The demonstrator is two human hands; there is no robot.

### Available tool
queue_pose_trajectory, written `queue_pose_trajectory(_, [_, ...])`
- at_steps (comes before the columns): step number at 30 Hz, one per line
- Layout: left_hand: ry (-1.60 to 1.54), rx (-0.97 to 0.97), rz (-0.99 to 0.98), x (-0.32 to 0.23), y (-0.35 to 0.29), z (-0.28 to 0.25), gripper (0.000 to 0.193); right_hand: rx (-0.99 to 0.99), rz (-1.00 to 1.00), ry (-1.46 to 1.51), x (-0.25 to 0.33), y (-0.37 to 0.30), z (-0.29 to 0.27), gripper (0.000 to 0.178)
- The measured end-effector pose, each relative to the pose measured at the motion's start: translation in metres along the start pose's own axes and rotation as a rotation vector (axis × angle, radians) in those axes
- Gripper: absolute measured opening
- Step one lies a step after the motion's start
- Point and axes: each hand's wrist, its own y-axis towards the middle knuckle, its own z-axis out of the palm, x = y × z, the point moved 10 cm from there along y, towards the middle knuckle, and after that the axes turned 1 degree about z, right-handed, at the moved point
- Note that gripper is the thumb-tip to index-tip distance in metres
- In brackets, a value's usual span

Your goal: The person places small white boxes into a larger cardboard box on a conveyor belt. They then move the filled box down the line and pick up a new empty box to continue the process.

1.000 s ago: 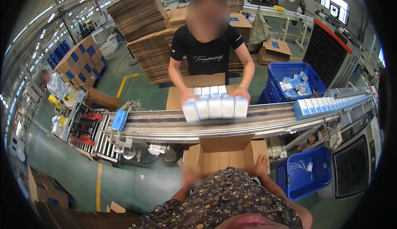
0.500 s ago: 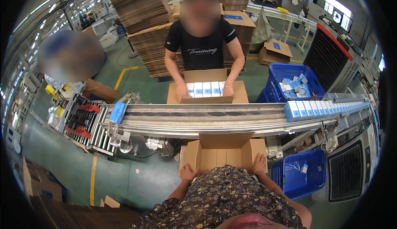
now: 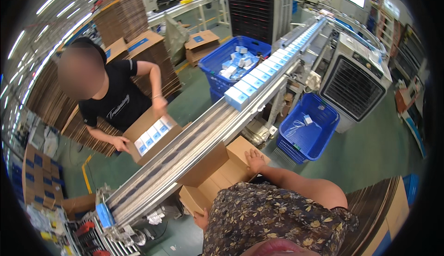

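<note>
Noted beside near side of conveyor belt (image 3: 178, 156): cardboard carton (image 3: 206, 166), open, unfilled. Apparently steadying it: right hand (image 3: 254, 161) on right flap, fingers spread; left hand (image 3: 200, 219) at near left corner, fingers indeterminable. Next, likely needs flaps kept wide.

Open carton (image 3: 206, 166) in front of the wearer: plain brown, inside and out. Wearer's top (image 3: 277, 219): dark ground, floral print in cream-yellow and greyish tones. Co-worker's shirt (image 3: 118, 94) was black, white lettering on the chest. Row of small boxes (image 3: 249, 87) showed white with light blue; boxes in the co-worker's carton (image 3: 152, 136) wore the same pair. Upper crate (image 3: 222, 85) and lower crate (image 3: 314, 133) both ran strong blue. Air cooler (image 3: 354, 87): black grille, pale grey casing. Tall unit (image 3: 252, 18) was black-fronted, red strip above. Floor (image 3: 365, 149) was green, with a yellow line (image 3: 86, 175).
</note>
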Motion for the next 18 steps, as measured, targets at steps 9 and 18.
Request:
queue_pose_trajectory(9, [0.105, 0.067, -0.054, 0.019, 0.012, 0.01, 0.097, -0.054, -0.003, 0.025, 0.003, -0.008, -0.008, 0.092])
queue_pose_trajectory(18, [0.071, 0.019, 0.017, -0.023, -0.007, -0.003, 0.086, -0.12, -0.072, 0.02, -0.009, 0.001, -0.017, 0.077])
